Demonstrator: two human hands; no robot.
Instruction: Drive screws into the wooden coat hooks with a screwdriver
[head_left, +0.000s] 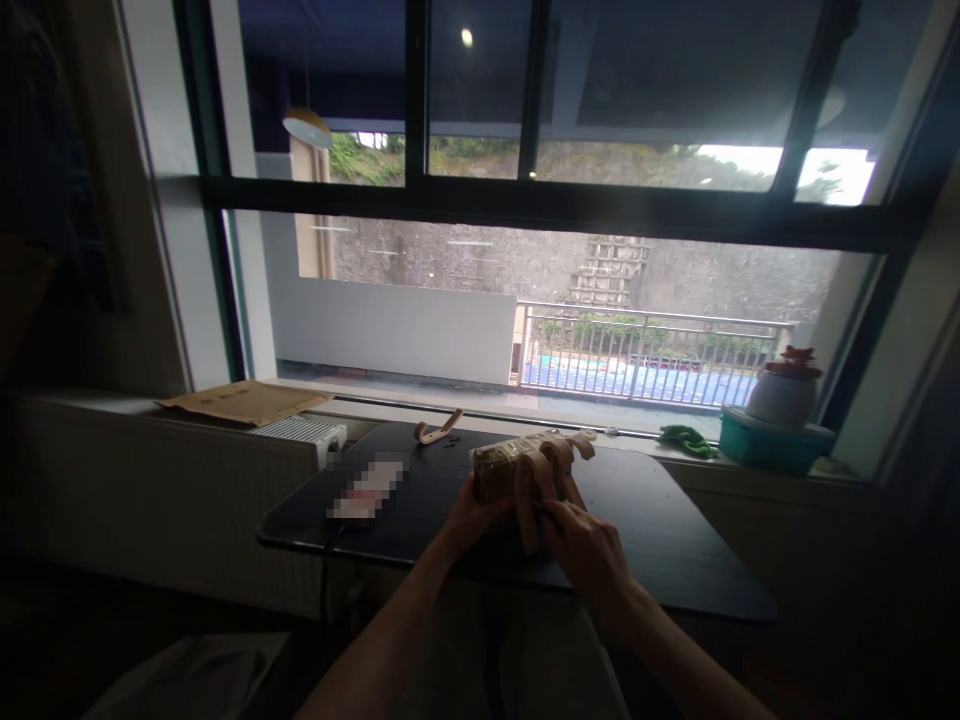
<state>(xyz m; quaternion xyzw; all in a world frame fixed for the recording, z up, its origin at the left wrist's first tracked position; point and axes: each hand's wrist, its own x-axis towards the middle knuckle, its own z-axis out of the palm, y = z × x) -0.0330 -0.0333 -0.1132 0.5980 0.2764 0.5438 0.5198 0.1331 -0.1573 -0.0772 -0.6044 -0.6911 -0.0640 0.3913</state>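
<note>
At the middle of the dark table sits a boxy wooden piece [499,475] with clear, shiny film or tape along its top. Several curved wooden strips [534,470] bend out from its right side like hooks. My left hand [474,518] is wrapped around its near left side, steadying it. Beside the strips, my right hand [585,540] is closed in a pinch; a thin dark thing seems to show at the fingertips, too dim to name. Behind, a loose curved wooden strip [439,430] lies next to small dark bits [452,442], possibly screws.
A flat, blurred-out object [367,490] with a cable lies on the left of the dark table [645,540]. Along the window are a brown envelope [247,402] over a radiator [300,432], a green cloth [686,440] and a teal box [772,440] under a white container [782,395].
</note>
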